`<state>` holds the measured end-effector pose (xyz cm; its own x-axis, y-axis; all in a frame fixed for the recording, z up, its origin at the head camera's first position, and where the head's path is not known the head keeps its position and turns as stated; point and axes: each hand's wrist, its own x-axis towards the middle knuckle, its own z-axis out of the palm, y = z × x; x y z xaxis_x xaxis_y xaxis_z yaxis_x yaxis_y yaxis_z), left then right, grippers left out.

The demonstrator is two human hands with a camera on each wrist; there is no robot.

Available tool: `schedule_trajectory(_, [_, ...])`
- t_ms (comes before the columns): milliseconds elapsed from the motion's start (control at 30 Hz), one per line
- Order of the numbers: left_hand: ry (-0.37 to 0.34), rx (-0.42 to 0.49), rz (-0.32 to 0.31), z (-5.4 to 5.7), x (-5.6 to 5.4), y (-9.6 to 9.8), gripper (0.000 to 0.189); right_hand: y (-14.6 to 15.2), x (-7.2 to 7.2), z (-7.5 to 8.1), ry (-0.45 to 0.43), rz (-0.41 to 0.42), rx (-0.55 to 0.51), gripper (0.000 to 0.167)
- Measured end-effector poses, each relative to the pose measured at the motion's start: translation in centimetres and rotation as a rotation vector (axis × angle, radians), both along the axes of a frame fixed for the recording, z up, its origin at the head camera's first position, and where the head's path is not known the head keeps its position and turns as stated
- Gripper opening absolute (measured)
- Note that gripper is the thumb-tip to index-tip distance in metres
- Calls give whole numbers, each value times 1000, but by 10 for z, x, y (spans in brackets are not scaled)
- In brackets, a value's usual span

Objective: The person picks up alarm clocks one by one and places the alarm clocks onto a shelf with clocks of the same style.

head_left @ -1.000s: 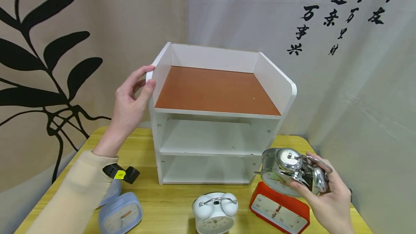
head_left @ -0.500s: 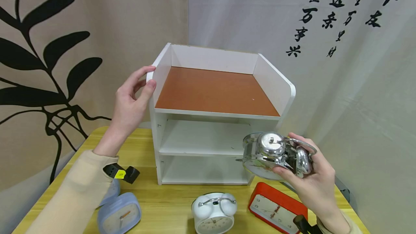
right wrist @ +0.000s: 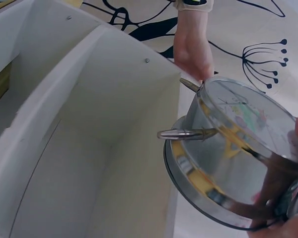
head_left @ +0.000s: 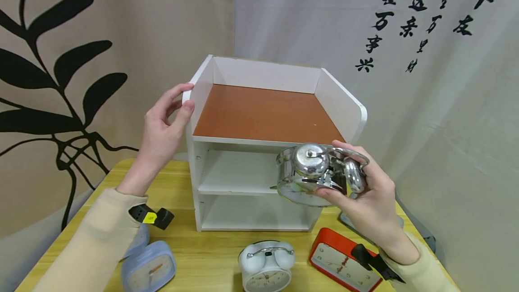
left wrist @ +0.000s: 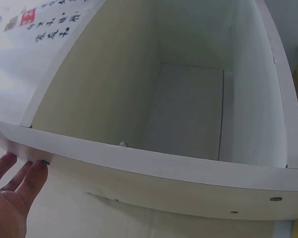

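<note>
My right hand (head_left: 365,193) grips a shiny silver twin-bell alarm clock (head_left: 300,179) by its bell end, tilted on its side in front of the white shelf unit's (head_left: 255,192) middle opening. Its two metal feet point left, and in the right wrist view the clock's round body (right wrist: 233,153) hangs beside the open compartments. My left hand (head_left: 164,123) rests its fingertips and thumb against the upper left edge of the shelf unit. In the left wrist view, the fingers (left wrist: 32,181) touch the outer face of the side panel.
A white twin-bell clock (head_left: 267,262) stands in front of the shelf. To its right lies a red rectangular clock (head_left: 344,260), with a grey flat object (head_left: 357,226) behind. Blue clocks (head_left: 149,265) sit at the left on the wooden table (head_left: 211,256). Printed curtains hang behind.
My right hand has carried the silver alarm clock left and upward, from above the red clock to before the shelf's middle opening. The left hand stays at the shelf's edge.
</note>
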<state>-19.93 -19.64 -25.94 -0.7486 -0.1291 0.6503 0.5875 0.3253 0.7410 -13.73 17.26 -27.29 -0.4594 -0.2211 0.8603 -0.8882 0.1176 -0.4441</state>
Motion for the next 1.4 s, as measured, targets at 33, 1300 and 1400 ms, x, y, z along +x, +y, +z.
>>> schedule_trajectory(33, [0,1,0,0,0,0,40,-3,-1,3,3,1,2,75])
schedule_trajectory(1300, [2,-19,20,-3,1,1,40,-89,-82,117,-405,20,214,61])
schedule_trajectory(1400, [8,-17,20,-3,0,2,41,-96,-90,120,-430,37,228,62])
